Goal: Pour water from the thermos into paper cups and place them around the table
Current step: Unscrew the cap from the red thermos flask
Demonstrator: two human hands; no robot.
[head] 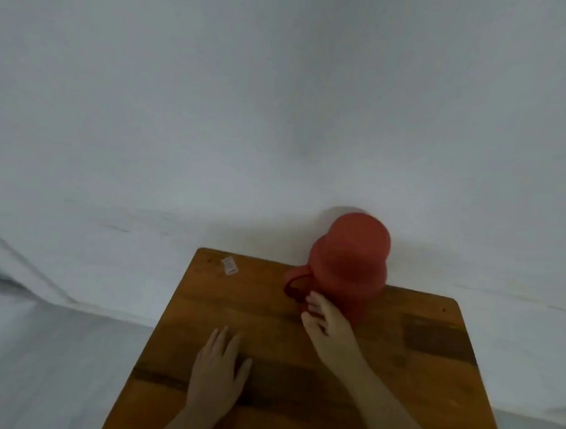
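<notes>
A red thermos point(348, 264) stands at the wooden table's point(431, 372) far edge. The right hand point(326, 326) reaches its handle, fingers loosely spread, gripping nothing. The left hand point(215, 372) lies flat. No cups visible. A careless pull could tip the thermos off.

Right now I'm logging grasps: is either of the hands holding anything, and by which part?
Nothing is clearly held. The right hand reaches to the red thermos at its handle, fingers not closed around it. The left hand lies flat on the table.
</notes>
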